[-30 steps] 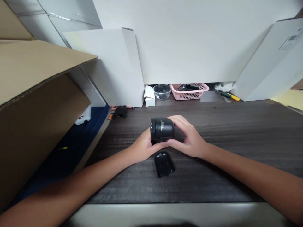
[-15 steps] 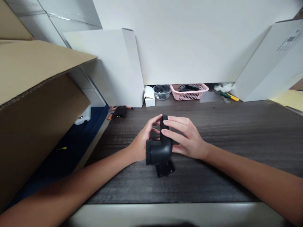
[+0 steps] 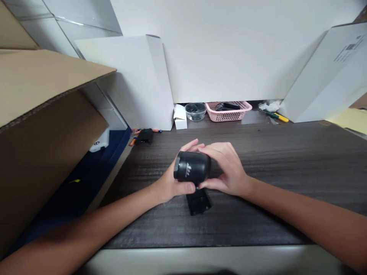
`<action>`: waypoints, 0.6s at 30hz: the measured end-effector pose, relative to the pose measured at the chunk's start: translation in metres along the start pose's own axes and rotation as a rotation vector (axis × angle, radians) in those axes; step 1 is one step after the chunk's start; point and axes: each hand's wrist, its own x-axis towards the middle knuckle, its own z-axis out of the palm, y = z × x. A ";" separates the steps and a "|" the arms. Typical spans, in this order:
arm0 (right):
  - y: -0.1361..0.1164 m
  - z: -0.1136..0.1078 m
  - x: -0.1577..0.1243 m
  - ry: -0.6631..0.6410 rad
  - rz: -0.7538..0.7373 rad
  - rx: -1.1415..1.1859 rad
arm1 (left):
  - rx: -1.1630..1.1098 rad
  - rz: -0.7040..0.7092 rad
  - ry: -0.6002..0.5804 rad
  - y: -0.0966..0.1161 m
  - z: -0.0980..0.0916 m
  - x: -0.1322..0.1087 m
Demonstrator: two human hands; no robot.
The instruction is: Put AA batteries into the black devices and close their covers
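Both hands grip a black cylindrical device (image 3: 191, 168) with a ribbed ring at its left end and a small white print on its side. My left hand (image 3: 169, 185) wraps it from the left, with the thumb along its lower edge and fingers behind it. From the right, my right hand (image 3: 231, 170) closes on the rounded end, fingertips on top and thumb underneath. The device's far part is hidden behind its body and my fingers. Just below it, a flat black piece (image 3: 198, 203) lies on the dark wood-grain table (image 3: 272, 206).
At the back stand a small white box (image 3: 180, 117), a clear bowl (image 3: 196, 114) of black parts and a pink basket (image 3: 228, 116). A yellow-handled tool (image 3: 281, 117) lies to their right. A black piece and orange items (image 3: 132, 141) lie back left. A large cardboard box (image 3: 51, 91) is at left.
The device has turned in my hands, so its printed side now faces me and its upright part no longer shows. My left thumb has come round to the near side.
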 end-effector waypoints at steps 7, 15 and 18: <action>-0.011 0.002 0.005 -0.009 0.142 -0.026 | -0.400 -0.280 0.102 0.001 0.008 -0.007; -0.006 0.009 0.006 -0.003 0.671 0.643 | 0.141 -0.216 0.125 -0.012 0.004 0.002; -0.005 0.013 0.007 0.031 0.816 0.775 | 0.151 -0.259 0.059 -0.010 0.005 0.005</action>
